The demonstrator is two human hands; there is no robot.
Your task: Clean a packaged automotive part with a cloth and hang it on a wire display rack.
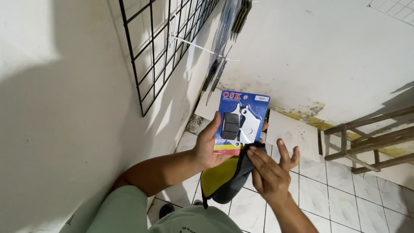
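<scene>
My left hand (208, 146) grips a blue blister pack (241, 122) by its left edge, held upright in front of me. The pack carries dark brake pads and a pale metal plate under clear plastic. My right hand (269, 170) presses a dark grey and yellow cloth (226, 181) against the pack's lower right corner. Its fingers are spread, with the index finger on the cloth. The cloth hangs down below both hands.
A black wire grid panel (159, 47) is mounted on the white wall at upper left, with a white hook (202, 48) and hanging packaged items (224, 39). A wooden frame (371, 138) leans at right. White floor tiles (336, 190) lie below.
</scene>
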